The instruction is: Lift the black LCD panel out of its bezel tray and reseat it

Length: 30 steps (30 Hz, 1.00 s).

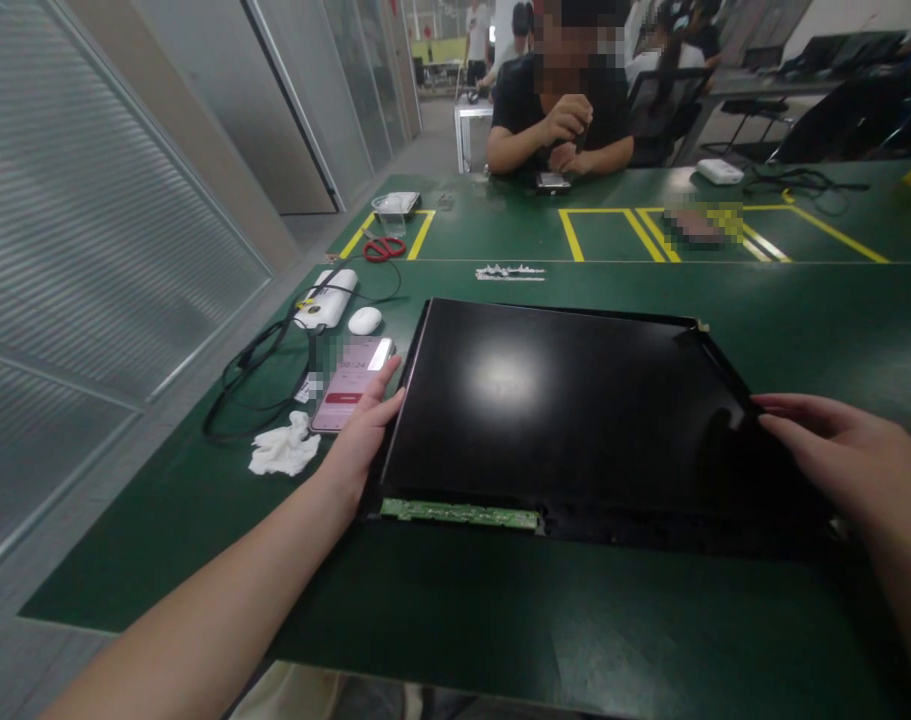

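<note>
A black LCD screen panel (567,400) lies in front of me on the green table, set in a dark frame that shows along its top and right edges. Along the lower left edge runs a narrow green circuit board (459,513). My left hand (372,425) is closed on the panel's left edge, its lower fingers hidden beneath the rim. At the right edge, my right hand (837,440) grips the panel between thumb and fingers. A lit phone (352,385) lies just beyond my left hand, partly behind it.
Left of the panel are a crumpled tissue (284,446), black cables (234,390), a white power bank (327,300) and a white earbud case (365,321). Farther back lie red-handled scissors (384,249) and thin white strips (510,272). Across the table (455,600) sits a person (560,120).
</note>
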Tool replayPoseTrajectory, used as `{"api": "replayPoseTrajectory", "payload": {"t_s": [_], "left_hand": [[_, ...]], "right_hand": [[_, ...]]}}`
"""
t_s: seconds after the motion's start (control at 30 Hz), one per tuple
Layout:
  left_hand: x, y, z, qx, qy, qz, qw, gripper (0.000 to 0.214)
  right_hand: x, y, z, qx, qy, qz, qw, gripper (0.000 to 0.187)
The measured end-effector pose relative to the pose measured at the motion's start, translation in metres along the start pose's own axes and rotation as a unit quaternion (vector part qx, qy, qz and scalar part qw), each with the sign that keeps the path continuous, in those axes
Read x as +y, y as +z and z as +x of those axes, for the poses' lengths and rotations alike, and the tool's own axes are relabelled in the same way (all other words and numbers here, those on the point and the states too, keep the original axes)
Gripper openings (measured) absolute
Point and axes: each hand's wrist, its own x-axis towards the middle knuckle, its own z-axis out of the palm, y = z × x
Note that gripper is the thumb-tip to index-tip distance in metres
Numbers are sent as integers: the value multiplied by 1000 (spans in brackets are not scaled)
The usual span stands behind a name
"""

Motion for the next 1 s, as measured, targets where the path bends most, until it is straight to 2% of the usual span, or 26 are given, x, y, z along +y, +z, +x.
{"api": "replayPoseTrajectory", "payload": {"t_s": [0.1,0.3,0.57,0.67,0.77,0.87,1.0], "left_hand": [[1,2,-4,1,-3,-7,1000,89],[0,0,-8,-40,-2,-27,999,91],[1,-14,21,-27,31,40,998,68],[3,-13,14,-38,111,89,989,60],[3,-6,-2,-48,157,111,980,45],[3,1,-11,-57,142,126,980,39],[6,5,-13,-59,133,110,983,49]], "right_hand": [[-5,0,-3,-2,10,-2,1000,47],[-12,-1,-7,0,20,13,1000,48],[-7,-3,-4,-2,-7,-3,1000,45],[-7,-2,-4,1,-7,14,1000,45],[-6,0,-4,-5,13,49,999,50],[-7,2,-3,-7,29,70,997,54],[-10,2,-6,0,24,85,996,54]]}}
